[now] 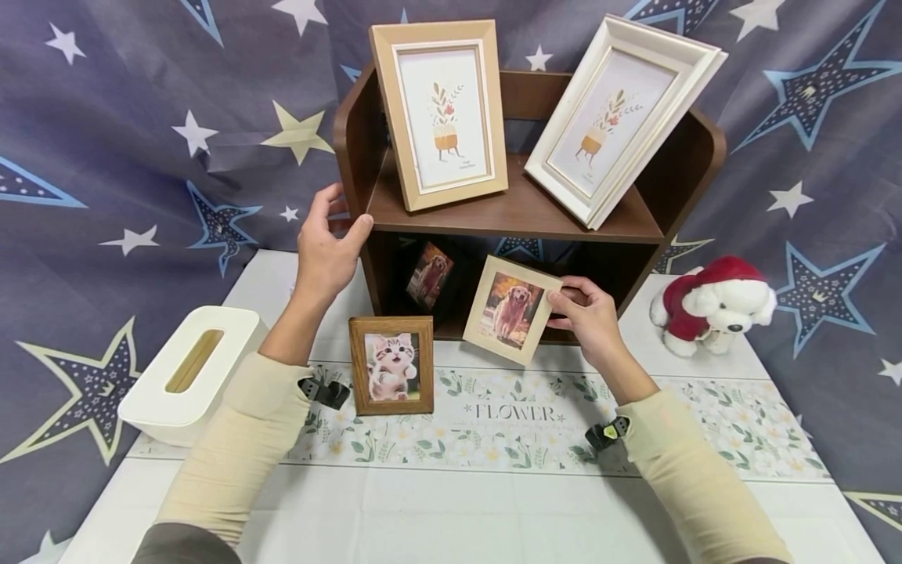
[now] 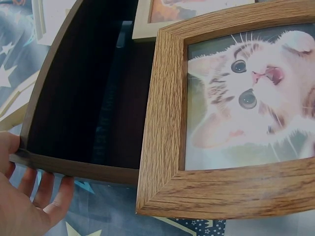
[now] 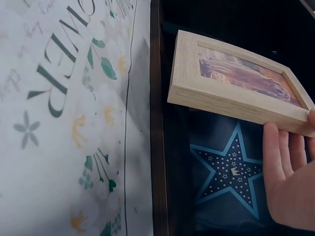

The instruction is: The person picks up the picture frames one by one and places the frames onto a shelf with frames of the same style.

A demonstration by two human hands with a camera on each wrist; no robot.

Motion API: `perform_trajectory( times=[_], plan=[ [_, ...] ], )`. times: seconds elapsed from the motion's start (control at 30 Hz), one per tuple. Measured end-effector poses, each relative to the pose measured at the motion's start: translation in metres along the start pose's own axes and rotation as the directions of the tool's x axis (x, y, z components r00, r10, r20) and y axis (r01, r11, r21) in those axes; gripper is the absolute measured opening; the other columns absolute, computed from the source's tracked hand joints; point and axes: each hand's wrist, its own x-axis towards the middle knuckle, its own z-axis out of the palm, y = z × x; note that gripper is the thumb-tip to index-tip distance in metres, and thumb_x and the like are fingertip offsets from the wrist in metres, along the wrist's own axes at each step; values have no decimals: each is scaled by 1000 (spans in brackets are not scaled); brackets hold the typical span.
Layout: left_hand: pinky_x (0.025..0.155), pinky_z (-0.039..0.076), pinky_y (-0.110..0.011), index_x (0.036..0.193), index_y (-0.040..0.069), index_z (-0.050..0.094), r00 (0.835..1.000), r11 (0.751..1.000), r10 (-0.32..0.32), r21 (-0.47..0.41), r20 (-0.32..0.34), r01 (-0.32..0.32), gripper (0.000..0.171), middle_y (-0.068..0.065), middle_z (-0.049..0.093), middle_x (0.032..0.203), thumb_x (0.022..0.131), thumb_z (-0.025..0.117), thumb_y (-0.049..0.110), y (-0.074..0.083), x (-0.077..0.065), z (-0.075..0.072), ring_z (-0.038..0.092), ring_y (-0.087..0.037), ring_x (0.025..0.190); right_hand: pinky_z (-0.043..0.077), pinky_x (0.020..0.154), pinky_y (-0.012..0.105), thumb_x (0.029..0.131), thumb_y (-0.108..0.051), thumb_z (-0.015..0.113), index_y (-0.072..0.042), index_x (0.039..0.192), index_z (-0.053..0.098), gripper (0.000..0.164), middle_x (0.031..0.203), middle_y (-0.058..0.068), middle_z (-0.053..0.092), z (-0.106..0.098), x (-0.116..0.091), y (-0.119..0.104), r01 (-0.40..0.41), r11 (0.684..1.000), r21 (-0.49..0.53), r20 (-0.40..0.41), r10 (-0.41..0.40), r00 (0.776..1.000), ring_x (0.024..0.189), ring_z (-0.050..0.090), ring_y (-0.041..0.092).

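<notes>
Star-print backdrop [image 1: 155, 78] behind table [image 1: 423, 501]. R hand [image 1: 595, 321] pinches pale dog-photo frame [image 1: 513, 309] by its R edge; frame lies L of grip at brown shelf's [image 1: 517, 210] lower mouth, long axis tilted, top to R. L hand [image 1: 327, 251], farther off, grips shelf's L side. Frame-to-shelf contact: can't tell. Dark frame [image 1: 431, 276] inside: edges lost in shadow.

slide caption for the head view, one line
Left grip on a brown shelf, right grip holding a pale-framed dog photo at the shelf's lower compartment.
</notes>
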Motion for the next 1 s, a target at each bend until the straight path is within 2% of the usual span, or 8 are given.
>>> perform_trajectory(
  times=[0.37,1.0],
  plan=[
    [90,52,-33,145,15,53,1000,1000,0,-4,1,0,51,-15,64,130,95,66,20,-2,0,1,65,-28,113,62,64,28,95,-6,69,-13,112,61,20,91,-8,70,1,10,1,-5,999,-37,-60,3,998,75,71,8],
    [91,52,-36,145,15,52,1000,1000,1,3,1,-1,52,-14,64,130,95,66,20,0,-1,0,65,-27,113,60,60,25,92,-11,74,-15,108,62,21,90,-3,68,18,20,7,-5,1000,2,-186,5,983,73,71,8]
  ],
)
